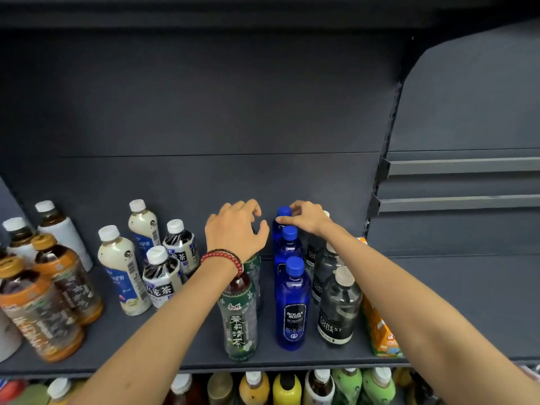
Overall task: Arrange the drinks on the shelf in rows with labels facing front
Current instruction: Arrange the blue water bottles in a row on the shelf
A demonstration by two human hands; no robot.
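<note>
Three blue soda bottles stand in a row front to back; the front one (292, 308) shows its label. My right hand (304, 218) pinches the cap of the rearmost blue bottle (283, 213). My left hand (238, 229), with a red bead bracelet, hovers with curled fingers over the row of green jasmine tea bottles (240, 320), whose rear bottles it hides. Right of the blue row stands a row of dark clear soda bottles (339, 308). The dark shelf (175, 331) carries them all.
Loose on the left stand milk tea bottles (124, 273), black-and-white tea bottles (161, 276) and orange-capped tea bottles (38, 311). An orange carton (380, 331) sits at the right, partly behind my forearm. More bottles fill the shelf below (286, 387).
</note>
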